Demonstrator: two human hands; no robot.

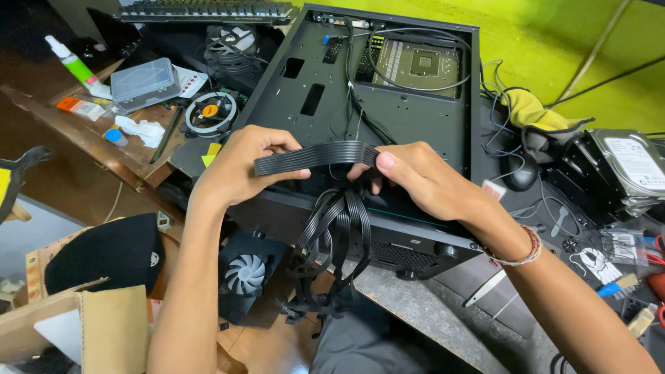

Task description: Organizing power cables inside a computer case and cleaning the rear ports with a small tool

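Both yr left hand (pixel 239 170) & right hand (pixel 415 176) pinch flat black cable (pixel 315 155) over PC case (pixel 388 104); dangling loops could snag case edge.

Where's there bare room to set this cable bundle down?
Bare room: the case floor between the cut-out slots and the board, and the grey bench edge below the case. Crowded: the right side around the hard drives and the left by the fan.

Black ribbon cables (pixel 315 156), black computer case (pixel 388 111), seemingly yellow cloth (pixel 530 109).
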